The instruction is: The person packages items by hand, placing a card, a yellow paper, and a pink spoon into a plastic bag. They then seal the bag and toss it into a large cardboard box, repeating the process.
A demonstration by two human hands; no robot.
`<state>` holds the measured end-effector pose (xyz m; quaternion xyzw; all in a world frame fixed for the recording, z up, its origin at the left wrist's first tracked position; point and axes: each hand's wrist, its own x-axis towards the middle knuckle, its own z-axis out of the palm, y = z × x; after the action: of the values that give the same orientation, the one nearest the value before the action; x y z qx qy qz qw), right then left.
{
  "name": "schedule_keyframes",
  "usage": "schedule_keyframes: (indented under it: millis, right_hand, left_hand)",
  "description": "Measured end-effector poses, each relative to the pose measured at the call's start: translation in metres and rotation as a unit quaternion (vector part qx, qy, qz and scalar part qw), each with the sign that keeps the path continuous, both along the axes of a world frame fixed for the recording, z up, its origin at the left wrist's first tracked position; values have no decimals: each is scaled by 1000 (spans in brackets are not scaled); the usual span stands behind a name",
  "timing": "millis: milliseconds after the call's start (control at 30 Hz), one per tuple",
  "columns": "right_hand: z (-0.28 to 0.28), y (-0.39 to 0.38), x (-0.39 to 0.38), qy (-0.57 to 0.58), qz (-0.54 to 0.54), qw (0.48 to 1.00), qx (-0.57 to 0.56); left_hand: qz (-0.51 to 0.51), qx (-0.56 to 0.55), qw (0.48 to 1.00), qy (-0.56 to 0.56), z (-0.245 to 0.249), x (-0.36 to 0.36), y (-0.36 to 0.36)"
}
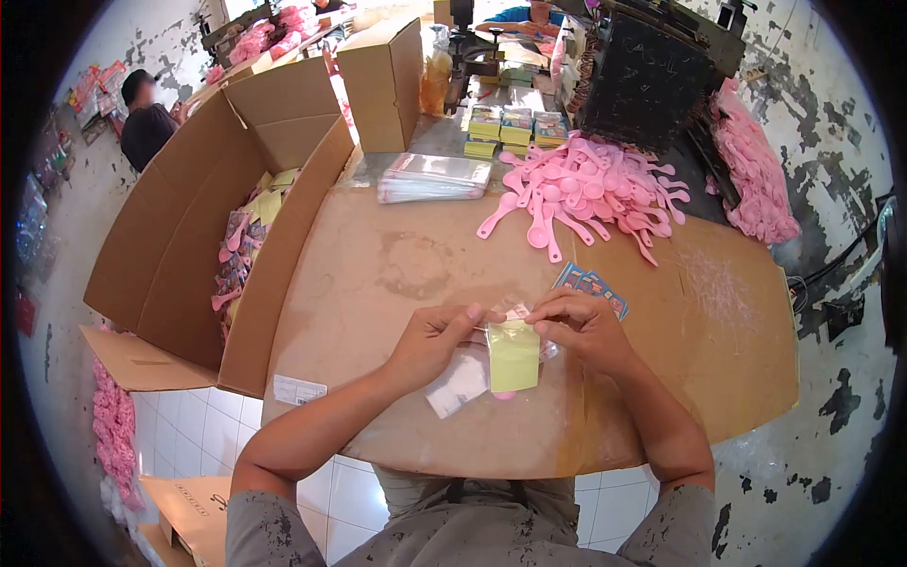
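In front of me, a small clear plastic bag [515, 310] hangs between my hands, pinched near its top edge. Inside or right behind it is a yellow card [514, 357], with a bit of pink spoon [505, 395] peeking out below. My left hand [437, 337] grips the bag's left top corner between thumb and finger. The fingers of my right hand [580, 329] are closed on the right top corner. Under the left hand lie more clear bags [459, 381] on the cardboard. Blue printed cards [595, 283] are fanned out just beyond my right hand.
A heap of pink spoons [586, 189] lies at the back, near a stack of clear bags [435, 178] and bundled cards [515, 128]. A large open carton [283, 283] with packed pieces stands left. A dark machine [647, 76] rises behind. Another person [146, 123] is far left.
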<state>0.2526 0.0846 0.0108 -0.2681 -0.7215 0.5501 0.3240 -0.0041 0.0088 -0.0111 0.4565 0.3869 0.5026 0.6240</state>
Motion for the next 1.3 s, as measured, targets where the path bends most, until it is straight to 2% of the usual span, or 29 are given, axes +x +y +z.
schedule_keyframes:
  millis: [100,233,400,533,633,700,800,833,900,933,967,1033,1100,1167,1200,1233,1267,1300]
  right_hand:
    - [0,2,0,-14,-5,1000,-1]
    - [-7,3,0,14,6,999,-35]
    - [0,1,0,-6,48,994,-96]
    - [1,2,2,-48,92,988,-114]
    - [3,1,2,-14,78,987,-137]
    - [10,-1,1,0,70,992,-105]
    - [18,-1,3,50,55,994,-82]
    - [20,0,4,71,50,993,-79]
    - [24,10,16,30,4,999,-12]
    - [26,16,24,10,-19,1000,21]
    - [27,24,33,-10,-51,998,37]
    - [27,38,50,-48,-115,990,70]
    - [24,46,67,-153,-161,963,154]
    - [20,52,76,-238,-184,921,248]
    - [15,51,80,-269,-186,897,297]
    - [12,50,83,-299,-187,870,344]
    - [12,48,83,-309,-166,883,312]
    - [13,44,82,-318,-147,894,279]
  left_hand:
    - [-1,41,995,92,-2,3,1]
    - [-15,31,995,96,-4,1,2]
    - [-6,35,994,104,1,1,3]
    - [13,47,996,81,-3,0,5]
    - [44,52,997,23,5,7,2]
    - [54,58,997,-9,10,13,-1]
    - [-79,50,990,106,5,0,1]
    - [-42,33,991,119,10,-6,0]
    - [34,0,989,144,25,-19,3]
    - [176,67,981,55,23,-27,9]
    - [312,130,941,-35,21,-33,16]
    - [338,127,906,-222,64,-34,16]
    - [324,120,909,-232,62,-38,21]
    - [275,109,953,-66,7,-46,35]
    - [240,61,968,29,-3,-31,32]
    - [215,135,951,175,-8,-25,27]
    - [182,206,908,316,-10,-20,23]
    - [142,272,839,449,-9,-15,20]
